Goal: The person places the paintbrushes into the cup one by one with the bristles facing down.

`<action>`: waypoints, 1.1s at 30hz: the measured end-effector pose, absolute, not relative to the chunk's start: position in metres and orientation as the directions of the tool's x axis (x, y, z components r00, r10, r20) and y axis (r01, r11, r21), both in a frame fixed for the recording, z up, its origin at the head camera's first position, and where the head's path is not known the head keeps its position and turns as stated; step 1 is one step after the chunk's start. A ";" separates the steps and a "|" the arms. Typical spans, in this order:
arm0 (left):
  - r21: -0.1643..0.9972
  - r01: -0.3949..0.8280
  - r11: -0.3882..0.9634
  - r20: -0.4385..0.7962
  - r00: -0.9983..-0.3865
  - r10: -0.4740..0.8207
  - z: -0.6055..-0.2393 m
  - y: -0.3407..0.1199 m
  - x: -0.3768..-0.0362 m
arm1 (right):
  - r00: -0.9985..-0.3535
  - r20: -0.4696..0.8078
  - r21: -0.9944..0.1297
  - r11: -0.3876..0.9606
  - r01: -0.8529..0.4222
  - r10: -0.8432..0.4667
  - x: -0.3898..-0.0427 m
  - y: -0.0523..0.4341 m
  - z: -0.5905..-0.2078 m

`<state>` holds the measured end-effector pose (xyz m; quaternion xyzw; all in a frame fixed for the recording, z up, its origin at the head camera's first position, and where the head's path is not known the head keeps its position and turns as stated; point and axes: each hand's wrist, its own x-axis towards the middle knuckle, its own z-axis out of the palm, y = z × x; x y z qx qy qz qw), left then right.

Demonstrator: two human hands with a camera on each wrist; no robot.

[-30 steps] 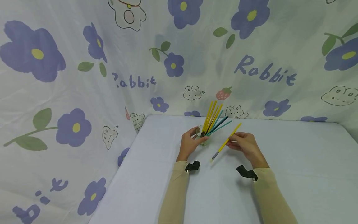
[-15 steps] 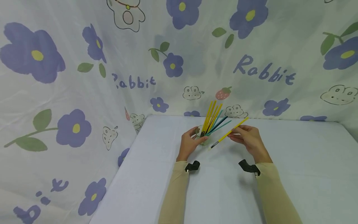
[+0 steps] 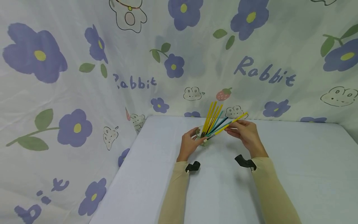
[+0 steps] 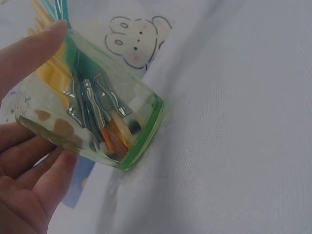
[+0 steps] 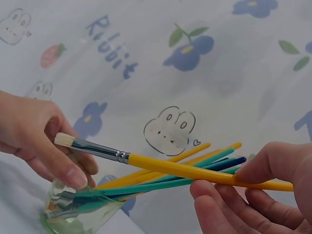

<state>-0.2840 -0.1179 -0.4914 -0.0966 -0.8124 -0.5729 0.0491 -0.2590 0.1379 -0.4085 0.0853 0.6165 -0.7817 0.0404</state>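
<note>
Left hand [image 3: 189, 143] grips glass cup [image 4: 92, 122]; right hand [image 3: 244, 133] pinches yellow paintbrush [image 5: 175, 168] — lower bristles inside rim, keep cup steady.

A counter [image 3: 293, 161] covered in a plain pale cloth carries a single clear green glass [image 4: 122, 126], which stands on it near the back edge. The glass is filled with yellow and teal paintbrushes [image 3: 212, 119], their handles fanning up and to the right of it. Behind the glass, flowered fabric [image 3: 84, 77] rises from the counter's back and left edges.
</note>
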 end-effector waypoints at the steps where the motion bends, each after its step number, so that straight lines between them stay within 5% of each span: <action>1: 0.921 0.214 0.326 0.191 -0.976 0.101 -0.491 -0.118 -0.284 | -0.983 -0.180 -0.957 -0.240 0.165 0.042 -0.259 0.137 -0.407; 33: 0.933 0.197 0.301 0.174 -0.979 0.102 -0.493 -0.119 -0.285 | -0.984 -0.099 -0.995 -0.027 0.096 0.147 -0.275 0.103 -0.398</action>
